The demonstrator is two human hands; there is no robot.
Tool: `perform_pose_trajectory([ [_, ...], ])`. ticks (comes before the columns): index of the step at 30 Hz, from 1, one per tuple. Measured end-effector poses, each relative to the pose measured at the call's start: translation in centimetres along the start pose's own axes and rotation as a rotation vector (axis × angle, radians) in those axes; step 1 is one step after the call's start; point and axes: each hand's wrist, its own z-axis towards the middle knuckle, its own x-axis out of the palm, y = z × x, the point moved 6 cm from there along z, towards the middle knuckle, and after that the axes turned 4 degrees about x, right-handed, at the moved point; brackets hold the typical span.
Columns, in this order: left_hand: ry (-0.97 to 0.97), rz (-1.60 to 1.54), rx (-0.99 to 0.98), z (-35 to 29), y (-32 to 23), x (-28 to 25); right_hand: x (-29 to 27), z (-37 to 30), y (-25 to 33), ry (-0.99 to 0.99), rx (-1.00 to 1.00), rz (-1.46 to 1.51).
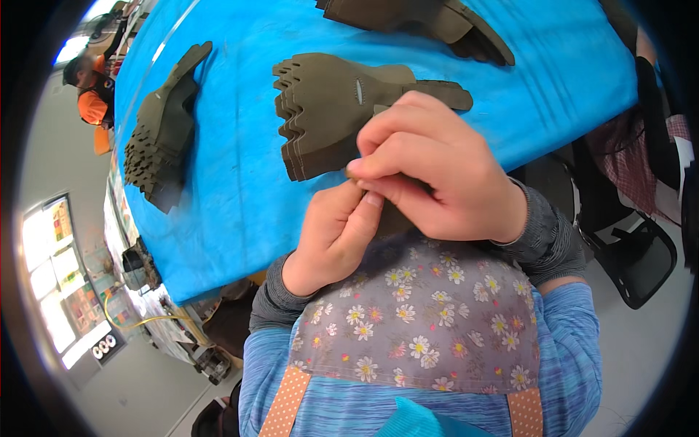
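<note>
My left hand (331, 231) and my right hand (445, 169) meet at the near edge of the table, thumbs and fingers pinched close together. Between them is an olive-brown sheet piece (395, 221), mostly hidden by my fingers; a bit of it shows below the hands. Just beyond lies a stack of olive-brown, leather-like cut pieces (324, 98) with scalloped left edges, a small slit and a narrow tail to the right. Similar stacks lie at the left, a fanned pile (164, 120), and at the far edge, another pile (429, 20).
A blue sheet (233, 160) covers the table. A black chair (633, 258) stands at the right, near a seated person in checked cloth (633, 164). At the far left is another person in orange (93, 105). Machine equipment (211, 360) stands at the lower left.
</note>
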Motion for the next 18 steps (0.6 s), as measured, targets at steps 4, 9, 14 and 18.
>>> perform_pose_trajectory([
  [4,-0.072,-0.016,0.01,0.5,-0.5,-0.2,-0.5,-0.1,0.2,0.059,-0.038,-0.029],
  [9,-0.023,-0.004,-0.021,0.4,-0.7,-0.3,-0.4,-0.3,0.1,0.068,-0.005,-0.055],
  [14,-0.083,0.03,-0.045,0.6,-0.8,-0.4,-0.2,0.0,0.1,0.044,-0.048,-0.032],
  [18,0.012,0.081,-0.066,0.1,-0.2,-0.1,0.2,-0.1,0.2,0.033,-0.07,-0.035],
])
